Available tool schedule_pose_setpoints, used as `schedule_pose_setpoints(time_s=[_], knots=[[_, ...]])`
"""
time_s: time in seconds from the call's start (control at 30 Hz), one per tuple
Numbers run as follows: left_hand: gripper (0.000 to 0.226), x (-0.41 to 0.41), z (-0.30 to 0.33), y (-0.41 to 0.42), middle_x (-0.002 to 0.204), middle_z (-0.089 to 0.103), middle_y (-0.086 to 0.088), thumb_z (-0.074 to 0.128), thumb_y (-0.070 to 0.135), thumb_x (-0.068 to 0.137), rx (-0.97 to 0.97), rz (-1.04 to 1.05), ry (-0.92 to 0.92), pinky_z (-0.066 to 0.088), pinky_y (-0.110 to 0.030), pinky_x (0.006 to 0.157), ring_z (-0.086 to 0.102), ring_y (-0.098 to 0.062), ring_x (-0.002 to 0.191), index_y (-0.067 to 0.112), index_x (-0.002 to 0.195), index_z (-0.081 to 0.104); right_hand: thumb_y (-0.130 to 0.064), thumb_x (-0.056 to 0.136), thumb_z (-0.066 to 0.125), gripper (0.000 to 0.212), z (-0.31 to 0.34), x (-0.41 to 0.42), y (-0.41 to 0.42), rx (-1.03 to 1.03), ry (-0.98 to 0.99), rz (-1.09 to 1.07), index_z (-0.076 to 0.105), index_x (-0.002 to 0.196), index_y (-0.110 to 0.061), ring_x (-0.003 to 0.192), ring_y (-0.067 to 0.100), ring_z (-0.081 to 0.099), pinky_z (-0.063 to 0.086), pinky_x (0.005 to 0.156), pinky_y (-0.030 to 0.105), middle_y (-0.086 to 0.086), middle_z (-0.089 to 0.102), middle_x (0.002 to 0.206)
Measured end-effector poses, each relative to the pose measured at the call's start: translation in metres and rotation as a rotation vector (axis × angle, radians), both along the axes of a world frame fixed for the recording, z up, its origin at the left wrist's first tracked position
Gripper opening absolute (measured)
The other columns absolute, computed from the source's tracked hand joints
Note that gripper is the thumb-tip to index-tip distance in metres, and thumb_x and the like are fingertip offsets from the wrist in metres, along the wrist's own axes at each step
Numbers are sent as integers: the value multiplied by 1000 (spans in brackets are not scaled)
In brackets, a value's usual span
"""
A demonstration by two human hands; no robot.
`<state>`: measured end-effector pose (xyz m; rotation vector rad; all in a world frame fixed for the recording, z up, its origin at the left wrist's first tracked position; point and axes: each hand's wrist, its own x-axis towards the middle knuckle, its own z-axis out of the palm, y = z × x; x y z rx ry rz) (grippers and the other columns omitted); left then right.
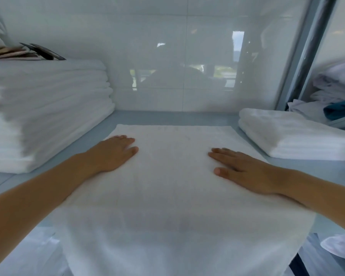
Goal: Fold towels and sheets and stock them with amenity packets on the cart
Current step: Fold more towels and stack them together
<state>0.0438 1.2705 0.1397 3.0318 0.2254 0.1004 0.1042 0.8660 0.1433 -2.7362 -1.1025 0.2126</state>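
A white towel (171,176) lies spread flat on the grey-blue shelf (171,116), its near end hanging over the front edge. My left hand (112,154) rests palm down on the towel's left side, fingers together and flat. On the towel's right side my right hand (241,168) lies flat too, pointing left. Neither hand grips anything. A tall stack of folded white towels (48,114) stands at the left. At the right sits a low pile of two folded white towels (291,134).
Brown and dark flat packets (24,52) lie on top of the left stack. A glossy white tiled wall (167,56) closes the back. A grey metal post (305,56) rises at the right, with crumpled white linen and a teal item (341,110) beyond it.
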Motion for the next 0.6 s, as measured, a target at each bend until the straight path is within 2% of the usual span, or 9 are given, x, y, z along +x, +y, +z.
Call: schedule_pose_setpoints(time_s=[0.07,0.13,0.17,0.23,0.3,0.4,0.5,0.6], knots=[[64,-16,9,-12,167,23,5,21,62,103,86,54,-55,21,-41,123,22,-18,153,30,157,32,-69,99,25,68,-2,-4,-4,-4,-11,-3,7,160,-46,152,-7,-7,-3,125,25,-26,-2,167],[72,-45,8,-21,164,29,13,16,71,94,13,0,-116,21,-33,122,28,-12,150,38,154,36,-70,99,23,68,-3,-4,-4,-11,-12,-10,6,160,-47,152,-6,-8,-2,127,29,-27,-3,166],[74,-65,4,-26,162,28,22,15,79,88,-61,-60,-117,19,-27,120,27,-4,149,47,152,34,-70,99,22,68,-4,-4,-4,-13,-9,-11,5,160,-47,152,-7,-9,-2,127,31,-27,-4,166],[74,-108,-8,-37,154,5,46,8,94,79,-113,-149,-28,6,-19,117,7,17,144,68,148,16,-71,98,21,68,-6,-2,-4,-19,-8,-7,4,160,-48,151,-7,-10,-2,127,31,-28,-5,166],[74,-130,-16,-38,146,-15,55,-2,99,71,-109,-154,49,-3,-23,119,-19,25,138,76,141,-9,-73,98,20,68,-7,1,-5,-24,-6,1,2,159,-50,151,-8,-12,-3,127,30,-30,-8,165],[70,-128,-16,-32,148,-22,51,-5,93,75,-115,-139,87,-10,-25,119,-27,21,138,74,142,-14,-77,95,17,70,-9,9,-1,-37,-5,17,-1,158,-52,149,-10,-14,-4,126,29,-32,-10,164],[68,-110,-11,-26,154,-24,42,0,87,80,-88,-138,136,-9,-28,122,-24,12,144,71,145,-9,-77,95,16,71,-7,26,8,-51,-3,15,0,159,-51,151,-8,-12,-3,127,31,-30,-8,165],[72,-83,-7,-21,161,-17,34,5,82,81,-77,-113,167,-5,-35,125,-17,4,150,64,150,-5,-76,94,17,74,-4,53,22,-51,-18,-3,4,161,-47,153,-3,-7,0,127,34,-25,-3,167]])
